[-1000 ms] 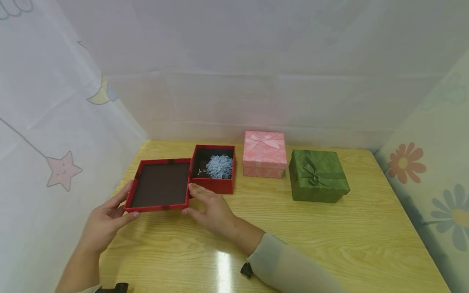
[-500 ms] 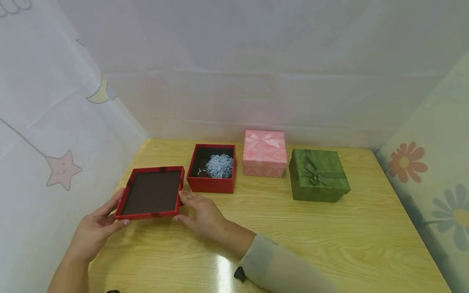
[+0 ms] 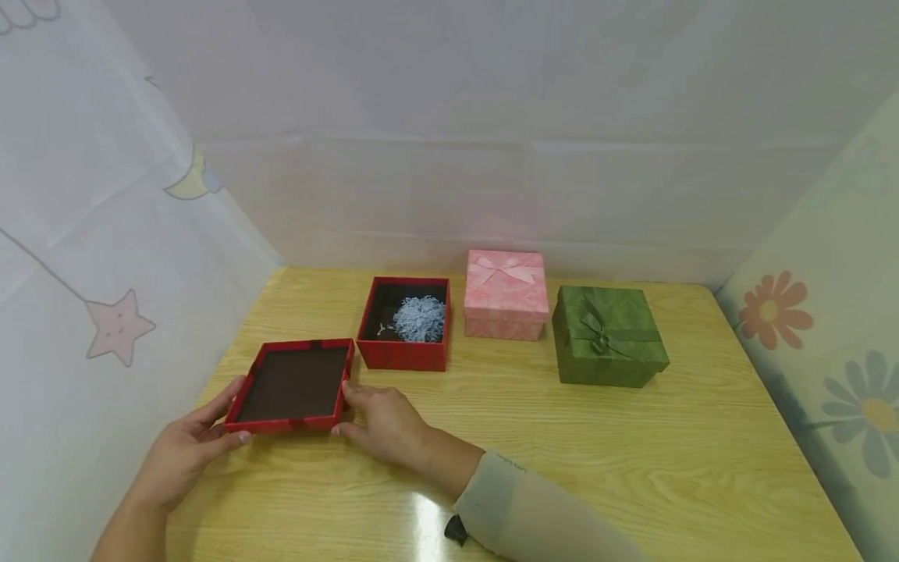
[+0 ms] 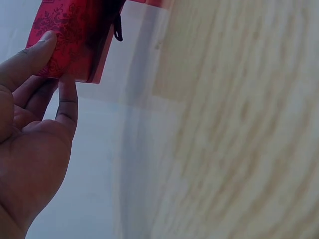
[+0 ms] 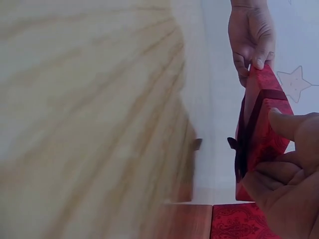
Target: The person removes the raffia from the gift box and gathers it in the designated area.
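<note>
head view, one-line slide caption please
Left hand and right hand hold an upturned red lid near an open red box containing blue shreds.

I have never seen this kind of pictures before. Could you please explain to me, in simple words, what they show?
There is no machine here: these are a person's left hand and right hand, both bare. The widest picture comes from a camera on the head, looking forward and down. The other two come from cameras worn on the left and right wrists. On the wooden table stand an open red box with pale blue shredded filling, a closed pink box and a closed green box. Both hands hold a red lid, its dark inside facing up.
</note>
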Motion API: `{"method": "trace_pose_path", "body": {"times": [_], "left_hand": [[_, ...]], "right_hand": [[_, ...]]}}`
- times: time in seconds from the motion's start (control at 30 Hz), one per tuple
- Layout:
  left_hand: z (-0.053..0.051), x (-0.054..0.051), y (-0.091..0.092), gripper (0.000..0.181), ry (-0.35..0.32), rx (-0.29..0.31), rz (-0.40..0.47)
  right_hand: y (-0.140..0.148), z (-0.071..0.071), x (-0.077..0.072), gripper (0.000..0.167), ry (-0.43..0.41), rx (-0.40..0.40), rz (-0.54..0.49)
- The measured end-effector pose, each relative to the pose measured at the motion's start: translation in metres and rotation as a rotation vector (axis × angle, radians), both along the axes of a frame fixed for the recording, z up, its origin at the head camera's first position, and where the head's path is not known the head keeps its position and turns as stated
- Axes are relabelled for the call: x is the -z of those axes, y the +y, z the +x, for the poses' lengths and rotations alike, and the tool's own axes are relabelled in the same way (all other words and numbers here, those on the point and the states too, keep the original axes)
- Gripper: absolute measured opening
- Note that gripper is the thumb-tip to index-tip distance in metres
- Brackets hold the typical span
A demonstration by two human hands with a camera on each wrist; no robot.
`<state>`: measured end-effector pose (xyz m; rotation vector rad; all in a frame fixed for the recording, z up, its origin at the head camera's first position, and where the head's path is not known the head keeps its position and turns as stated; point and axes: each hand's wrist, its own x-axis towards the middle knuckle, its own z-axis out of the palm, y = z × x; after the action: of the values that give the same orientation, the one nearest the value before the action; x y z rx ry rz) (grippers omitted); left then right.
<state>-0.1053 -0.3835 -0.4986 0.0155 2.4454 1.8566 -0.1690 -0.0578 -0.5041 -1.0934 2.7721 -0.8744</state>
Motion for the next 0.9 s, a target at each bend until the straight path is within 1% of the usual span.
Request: {"method": "trace_pose_path", "body": {"times": [0.1, 0.2, 0.27, 0.33, 0.43, 0.63, 0.7, 0.83, 0.9], "left_hand": [[0.001, 0.003, -0.002, 0.082, -0.033, -0.019, -0.113], [0.002, 0.006, -0.003, 0.082, -0.047, -0.006, -0.164], [0.002, 0.008, -0.004, 0.083, -0.055, 0.015, -0.157], [0.001, 0.010, -0.003, 0.084, -0.068, 0.023, -0.134], [0.001, 0.010, -0.002, 0.086, -0.093, 0.022, -0.124], [-0.003, 0.013, -0.004, 0.091, -0.122, -0.002, -0.185], [-0.003, 0.014, -0.004, 0.092, -0.134, -0.004, -0.175], [-0.004, 0.017, -0.006, 0.093, -0.150, -0.004, -0.190], [-0.004, 0.017, -0.007, 0.093, -0.151, -0.002, -0.212]], "right_hand": [[-0.002, 0.000, 0.002, 0.070, -0.024, 0.004, 0.021], [-0.003, 0.000, 0.003, 0.069, -0.053, 0.013, 0.049], [-0.004, -0.001, 0.003, 0.068, -0.068, 0.020, 0.082], [-0.005, -0.001, 0.003, 0.067, -0.085, 0.022, 0.109], [-0.006, -0.001, 0.002, 0.067, -0.104, 0.021, 0.135], [-0.007, -0.001, 0.003, 0.064, -0.125, 0.019, 0.145], [-0.007, -0.002, 0.004, 0.063, -0.125, 0.011, 0.138], [-0.006, -0.003, 0.005, 0.062, -0.125, -0.005, 0.126], [-0.006, -0.003, 0.005, 0.062, -0.134, -0.007, 0.126]]}}
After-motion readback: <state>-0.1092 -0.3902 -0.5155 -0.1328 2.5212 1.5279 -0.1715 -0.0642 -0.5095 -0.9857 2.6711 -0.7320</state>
